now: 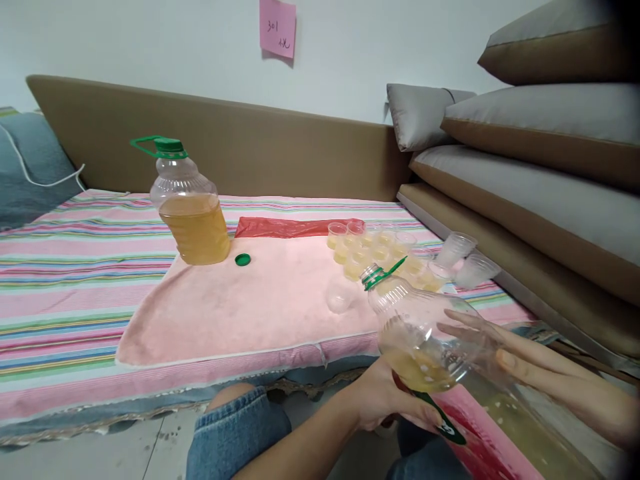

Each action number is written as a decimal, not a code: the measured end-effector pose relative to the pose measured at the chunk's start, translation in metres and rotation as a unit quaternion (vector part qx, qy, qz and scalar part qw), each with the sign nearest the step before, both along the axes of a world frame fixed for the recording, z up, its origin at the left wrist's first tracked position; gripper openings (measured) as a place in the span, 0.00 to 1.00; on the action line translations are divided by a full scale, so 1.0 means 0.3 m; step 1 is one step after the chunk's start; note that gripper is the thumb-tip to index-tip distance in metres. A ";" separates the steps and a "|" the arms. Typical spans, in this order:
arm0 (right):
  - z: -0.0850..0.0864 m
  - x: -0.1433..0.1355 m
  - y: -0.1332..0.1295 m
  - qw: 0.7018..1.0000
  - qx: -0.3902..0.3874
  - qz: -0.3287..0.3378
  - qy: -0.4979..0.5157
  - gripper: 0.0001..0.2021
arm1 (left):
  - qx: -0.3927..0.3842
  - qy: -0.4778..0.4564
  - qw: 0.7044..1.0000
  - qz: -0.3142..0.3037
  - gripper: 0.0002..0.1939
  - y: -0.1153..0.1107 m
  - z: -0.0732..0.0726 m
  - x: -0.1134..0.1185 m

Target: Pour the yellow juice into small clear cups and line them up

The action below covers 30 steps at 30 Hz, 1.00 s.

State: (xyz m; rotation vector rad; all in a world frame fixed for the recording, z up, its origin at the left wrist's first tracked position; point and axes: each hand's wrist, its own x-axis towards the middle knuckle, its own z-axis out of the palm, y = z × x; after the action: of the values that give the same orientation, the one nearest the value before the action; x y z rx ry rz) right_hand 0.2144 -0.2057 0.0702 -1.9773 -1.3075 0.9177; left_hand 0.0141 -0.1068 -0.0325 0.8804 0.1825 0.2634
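Observation:
A large clear plastic bottle (425, 320) lies tilted across the lower right, its open, green-ringed mouth toward the cups. Pale yellow liquid sits in its lower side. My left hand (380, 397) is closed on the underside near the label. Against the far right side of the bottle rests my right hand (493, 350), fingers pressed along it and partly seen through the plastic. Just left of and below the mouth stands a clear plastic cup (340, 298), seemingly without liquid. Several cups of yellow liquid (359, 263) are grouped behind. A green bottle cap (243, 259) lies on the pink cloth (225, 307).
A second bottle (197, 227), capped green and part full of yellow liquid, stands at left. Behind the cloth lies a red plastic bag (285, 228). Stacked cups (457, 250) lean at right, beside piled cushions (540, 180). The bed's front edge (225, 380) runs before my knees.

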 end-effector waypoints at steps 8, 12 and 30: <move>-0.001 -0.007 -0.011 0.991 0.028 0.027 -0.130 0.33 | -0.040 0.003 0.999 0.003 0.36 -0.001 0.007 -0.004; -0.008 0.003 -0.017 0.981 0.019 0.035 -0.191 0.33 | -0.034 -0.006 0.999 0.003 0.35 -0.003 0.001 -0.008; 0.015 0.016 0.036 0.957 -0.001 0.127 -0.261 0.36 | -0.096 0.002 0.995 0.025 0.39 -0.022 -0.004 -0.001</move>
State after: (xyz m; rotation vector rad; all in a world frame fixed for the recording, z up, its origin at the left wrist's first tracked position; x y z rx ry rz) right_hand 0.2192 -0.1949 0.0747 -2.1724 -1.8852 0.5119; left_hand 0.0137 -0.1133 -0.0338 0.6868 0.2303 0.2862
